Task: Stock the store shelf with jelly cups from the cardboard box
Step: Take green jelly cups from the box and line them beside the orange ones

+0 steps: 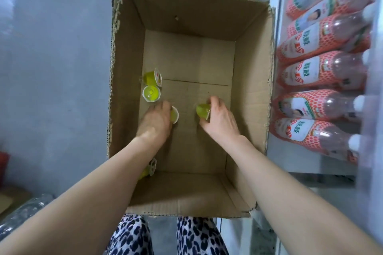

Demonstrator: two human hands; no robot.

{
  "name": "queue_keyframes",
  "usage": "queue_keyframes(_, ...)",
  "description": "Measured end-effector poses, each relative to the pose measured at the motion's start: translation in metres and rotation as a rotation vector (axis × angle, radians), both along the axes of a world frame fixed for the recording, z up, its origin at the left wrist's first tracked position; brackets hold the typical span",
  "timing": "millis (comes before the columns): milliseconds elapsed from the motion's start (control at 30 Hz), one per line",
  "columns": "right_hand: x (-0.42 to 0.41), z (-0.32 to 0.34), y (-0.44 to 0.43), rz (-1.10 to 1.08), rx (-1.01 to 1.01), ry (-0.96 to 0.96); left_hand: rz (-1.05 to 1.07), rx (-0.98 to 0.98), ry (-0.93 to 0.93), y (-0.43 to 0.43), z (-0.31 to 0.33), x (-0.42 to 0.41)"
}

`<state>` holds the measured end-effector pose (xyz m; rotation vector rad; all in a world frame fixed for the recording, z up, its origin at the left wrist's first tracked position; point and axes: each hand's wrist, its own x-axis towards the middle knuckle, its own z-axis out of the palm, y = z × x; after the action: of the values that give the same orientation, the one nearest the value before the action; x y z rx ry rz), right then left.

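Reaching into cardboard box (128,27), left hand (155,121) gripping jelly cup (175,115), right hand (222,120) gripping second jelly cup (203,111).

Grey floor (51,68): open cardboard box (128,27) on it; right, shelf (300,162): pink bottles (317,72) lying sideways.

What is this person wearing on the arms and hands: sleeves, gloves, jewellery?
The left hand and right hand are bare: no gloves, ring, watch or bracelet visible. No sleeves show anywhere up to the frame edge. Trousers with dark spots on pale fabric show below.
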<state>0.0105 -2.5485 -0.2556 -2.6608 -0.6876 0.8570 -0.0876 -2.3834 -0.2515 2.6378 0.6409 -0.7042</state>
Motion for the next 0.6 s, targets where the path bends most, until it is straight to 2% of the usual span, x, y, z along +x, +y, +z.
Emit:
queue_keyframes(100, -0.015, 0.020, -0.017, -0.086, 0.034, -0.030, -0.003, -0.127, -0.102, -0.006, 0.025, -0.010)
queue_keyframes(233, -0.056, 0.058, -0.034, -0.217, 0.061, -0.089, -0.145, -0.167, -0.112, 0.002, 0.058, -0.032)
queue_keyframes(433, -0.140, 0.151, -0.059, -0.385, 0.127, -0.301, -0.322, -0.275, -0.204, 0.015, 0.130, -0.077)
queue_keyframes(600, -0.228, 0.229, -0.082, -0.492, 0.069, -0.392, -0.487, -0.350, -0.297, 0.002, 0.207, -0.115)
